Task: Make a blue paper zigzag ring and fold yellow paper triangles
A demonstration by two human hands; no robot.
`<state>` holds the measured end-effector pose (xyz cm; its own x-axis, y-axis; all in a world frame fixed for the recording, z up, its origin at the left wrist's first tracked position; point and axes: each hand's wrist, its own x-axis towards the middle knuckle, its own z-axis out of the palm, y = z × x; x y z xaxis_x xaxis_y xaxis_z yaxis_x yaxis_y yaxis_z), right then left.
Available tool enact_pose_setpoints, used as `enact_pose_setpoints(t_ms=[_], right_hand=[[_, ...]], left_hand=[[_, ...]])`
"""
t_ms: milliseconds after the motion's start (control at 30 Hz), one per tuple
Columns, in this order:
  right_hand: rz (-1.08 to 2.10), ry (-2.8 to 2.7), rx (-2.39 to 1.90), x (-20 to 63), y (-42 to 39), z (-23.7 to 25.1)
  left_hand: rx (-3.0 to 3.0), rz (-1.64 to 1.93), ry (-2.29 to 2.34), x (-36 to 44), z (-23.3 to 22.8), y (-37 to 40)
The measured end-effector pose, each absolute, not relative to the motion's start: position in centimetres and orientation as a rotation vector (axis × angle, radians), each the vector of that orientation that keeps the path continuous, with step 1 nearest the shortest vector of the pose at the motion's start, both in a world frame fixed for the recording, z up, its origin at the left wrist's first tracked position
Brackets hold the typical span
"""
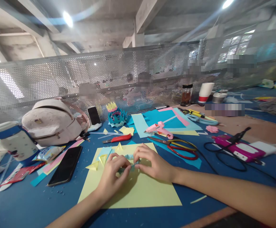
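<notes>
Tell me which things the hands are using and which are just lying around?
In use: left hand and right hand pinching a small blue paper piece over the yellow sheet; folded yellow triangles beside them.

Lying about: glue gun, scissors, red cutter, black phone, backpack.

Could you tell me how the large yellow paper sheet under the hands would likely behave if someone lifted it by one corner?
The yellow paper sheet lies thin and flat on the blue table, so it would probably droop, feel very light and crease easily. The left hand and right hand rest over it, pinching a small blue paper piece; once they lift, it would likely slide at a push.
</notes>
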<state>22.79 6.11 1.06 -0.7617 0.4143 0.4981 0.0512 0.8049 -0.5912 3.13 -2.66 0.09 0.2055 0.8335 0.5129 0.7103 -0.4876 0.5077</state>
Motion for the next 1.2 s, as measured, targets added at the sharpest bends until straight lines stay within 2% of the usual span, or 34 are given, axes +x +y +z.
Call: enact_pose_setpoints(t_ms=[1200], right_hand=[[0.721,-2.311,-0.357,22.85,6.27,0.86]], left_hand=[[2.361,1.085,1.483,3.04,0.01,-2.65]])
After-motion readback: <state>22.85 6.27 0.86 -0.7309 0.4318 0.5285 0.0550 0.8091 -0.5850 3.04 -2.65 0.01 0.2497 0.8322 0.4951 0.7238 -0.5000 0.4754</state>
